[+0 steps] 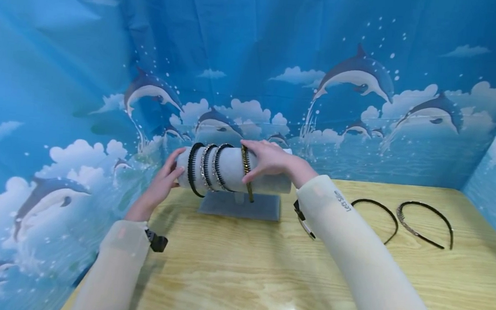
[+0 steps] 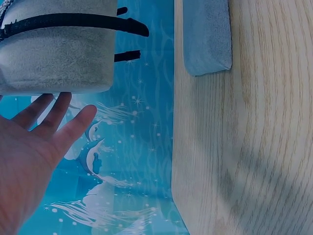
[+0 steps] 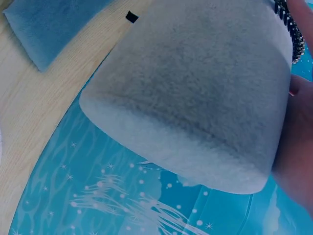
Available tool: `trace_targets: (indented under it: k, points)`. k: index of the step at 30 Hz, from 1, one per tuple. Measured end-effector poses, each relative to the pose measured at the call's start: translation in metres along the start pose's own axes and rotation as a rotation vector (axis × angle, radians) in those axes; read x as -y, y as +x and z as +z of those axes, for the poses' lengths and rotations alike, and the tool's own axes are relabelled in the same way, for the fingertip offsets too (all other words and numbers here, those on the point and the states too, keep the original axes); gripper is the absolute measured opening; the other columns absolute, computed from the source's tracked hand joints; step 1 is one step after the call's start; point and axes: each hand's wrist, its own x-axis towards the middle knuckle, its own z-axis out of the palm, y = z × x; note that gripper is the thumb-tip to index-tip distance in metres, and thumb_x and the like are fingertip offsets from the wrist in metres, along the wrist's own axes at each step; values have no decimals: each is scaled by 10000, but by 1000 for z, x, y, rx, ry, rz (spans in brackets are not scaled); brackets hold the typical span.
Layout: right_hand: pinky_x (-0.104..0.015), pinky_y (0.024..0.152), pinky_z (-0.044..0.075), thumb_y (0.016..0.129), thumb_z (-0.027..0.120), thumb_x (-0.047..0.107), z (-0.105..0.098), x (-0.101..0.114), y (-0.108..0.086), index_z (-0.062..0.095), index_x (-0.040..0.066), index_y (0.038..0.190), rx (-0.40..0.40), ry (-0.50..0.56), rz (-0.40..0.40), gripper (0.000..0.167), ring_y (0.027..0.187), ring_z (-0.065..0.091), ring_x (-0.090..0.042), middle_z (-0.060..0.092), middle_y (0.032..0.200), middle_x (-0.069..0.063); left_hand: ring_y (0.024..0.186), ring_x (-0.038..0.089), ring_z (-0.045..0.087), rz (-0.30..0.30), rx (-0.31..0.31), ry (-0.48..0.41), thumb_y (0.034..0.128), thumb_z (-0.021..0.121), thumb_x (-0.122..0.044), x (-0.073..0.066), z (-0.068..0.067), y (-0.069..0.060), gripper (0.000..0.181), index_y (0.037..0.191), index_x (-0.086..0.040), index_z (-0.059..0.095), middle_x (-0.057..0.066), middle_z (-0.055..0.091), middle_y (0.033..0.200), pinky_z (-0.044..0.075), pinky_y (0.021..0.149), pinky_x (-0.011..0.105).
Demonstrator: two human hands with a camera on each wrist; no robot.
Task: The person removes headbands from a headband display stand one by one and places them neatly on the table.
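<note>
A grey plush display roll lies sideways on a stand with a flat base. On its left part sit a plain black headband and two jewelled dark ones. My left hand touches the roll's left end; in the left wrist view that hand has spread fingers against the roll. Right of the middle, my right hand grips a gold headband on the roll, fingers on top and thumb in front. The right wrist view shows the roll's bare end and part of that hand.
On the wooden table, a black headband and a jewelled dark one lie to the right. Another band is partly hidden by my right sleeve. A blue dolphin-print curtain hangs behind and at both sides.
</note>
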Motion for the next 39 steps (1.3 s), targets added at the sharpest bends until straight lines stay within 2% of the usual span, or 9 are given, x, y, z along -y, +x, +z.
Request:
trace_targets:
  k: [9, 15, 22, 33, 39]
  points:
    - [-489, 1117, 215, 709, 820, 541, 5, -3, 3, 167, 192, 1570, -35, -33, 15, 1136, 1350, 331, -280, 280, 1565, -47, 1326, 403, 341, 4, 1, 4, 1066, 362, -325, 0, 1, 1, 557, 1568, -259, 130, 170, 228, 1561, 350, 991, 638]
    - [-496, 1080, 298, 702, 822, 547, 9, -5, 3, 248, 179, 1549, -75, -11, 24, 1088, 1327, 381, -285, 355, 1524, -63, 1329, 417, 334, 9, 2, 4, 1067, 361, -321, -1, 2, 1, 555, 1567, -247, 133, 187, 227, 1559, 355, 989, 631]
    - [-485, 1035, 370, 701, 798, 595, 12, -5, 4, 291, 181, 1535, -110, -24, 13, 1060, 1328, 390, -274, 373, 1515, -51, 1317, 403, 345, 18, -5, -4, 1066, 364, -326, 1, 1, -1, 563, 1569, -234, 128, 201, 252, 1542, 358, 985, 623]
    - [-490, 1142, 175, 660, 814, 610, 13, -1, 2, 150, 130, 1560, -87, -165, 10, 1218, 1403, 277, -278, 270, 1566, -82, 1312, 397, 352, 30, 3, -9, 1068, 358, -314, 1, 0, 0, 560, 1569, -235, 121, 194, 255, 1544, 363, 985, 619]
    - [-488, 1152, 134, 672, 800, 621, 13, -1, 3, 171, 119, 1554, -89, -187, 14, 1194, 1409, 264, -272, 257, 1570, -82, 1312, 410, 350, 23, 0, 0, 1067, 360, -323, -1, 1, -1, 559, 1567, -230, 128, 205, 254, 1541, 361, 985, 623]
